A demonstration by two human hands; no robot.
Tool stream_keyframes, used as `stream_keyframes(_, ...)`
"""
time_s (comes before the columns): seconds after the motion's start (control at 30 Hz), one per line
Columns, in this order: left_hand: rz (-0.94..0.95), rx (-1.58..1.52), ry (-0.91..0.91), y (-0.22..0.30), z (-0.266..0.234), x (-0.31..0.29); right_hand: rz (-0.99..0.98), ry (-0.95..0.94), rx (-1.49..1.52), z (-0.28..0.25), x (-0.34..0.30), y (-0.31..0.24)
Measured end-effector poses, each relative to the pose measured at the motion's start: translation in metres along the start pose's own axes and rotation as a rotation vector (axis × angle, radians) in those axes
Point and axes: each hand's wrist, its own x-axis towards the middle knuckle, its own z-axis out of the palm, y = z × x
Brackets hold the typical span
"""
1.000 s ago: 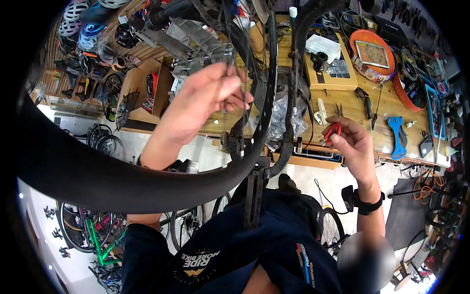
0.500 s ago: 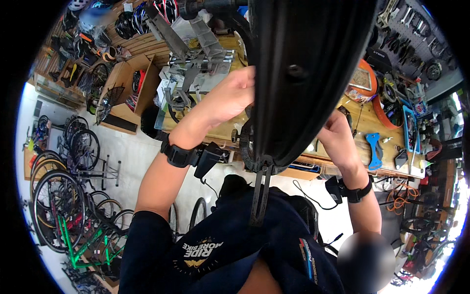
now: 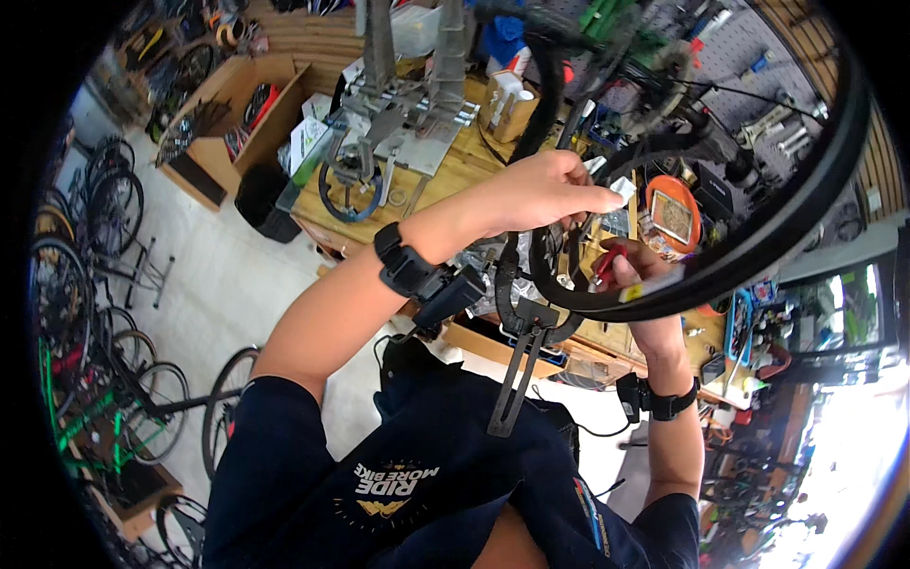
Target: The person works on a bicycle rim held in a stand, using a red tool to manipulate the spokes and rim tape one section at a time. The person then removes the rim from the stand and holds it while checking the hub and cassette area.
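- Head view, the landmark: the wheel [image 3: 730,280], a black hoop, stands at a stand whose slotted bracket [image 3: 517,384] shows below the wheel's left end.
- The right hand [image 3: 639,256] comes up from below the wheel's lower rim, fingers closed round a small red tool [image 3: 609,267] just inside that rim; the rim hides part of the palm.
- The left hand [image 3: 559,185] is above the wheel's lower left curve, fingers curled and thumb stretched out; I cannot tell whether it grips anything.
- Likeliest trouble: the red tool could slip if it sits crooked, scuffing the metal or dropping below the wheel.
- Should the wheel turn while both hands are this close to it, fingers could be pinched against the stand.
- The black block [image 3: 450,294] strapped to the left wrist, left of the wheel, could knock the stand if that arm swings right; the cable [image 3: 599,432] below the wheel could snag on a quick pull.
- Writing: the navy shirt [image 3: 445,436], below the wheel, carries bold white lettering over a yellow emblem, legible though slanted.
- A pale sticker with a yellow end [image 3: 647,286] on the wheel's lower rim is too small to read, as is the print on the white-and-green box [image 3: 308,139] far left of the wheel.
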Motion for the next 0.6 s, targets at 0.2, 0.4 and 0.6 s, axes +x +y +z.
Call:
stream_keyframes(0.2,-0.077,-0.06,-0.055,0.057,0.002,-0.011,0.054,-0.045,0.126,-0.011,0.006,-0.01)
stream_keyframes(0.4,-0.065,-0.231,-0.087,0.106,0.008,-0.003,0.05,-0.003,0.205,-0.007,0.013,-0.017)
stream_keyframes(0.6,-0.056,-0.125,-0.167,0.055,-0.002,-0.001,0.105,0.015,0.23,-0.012,0.011,-0.006)
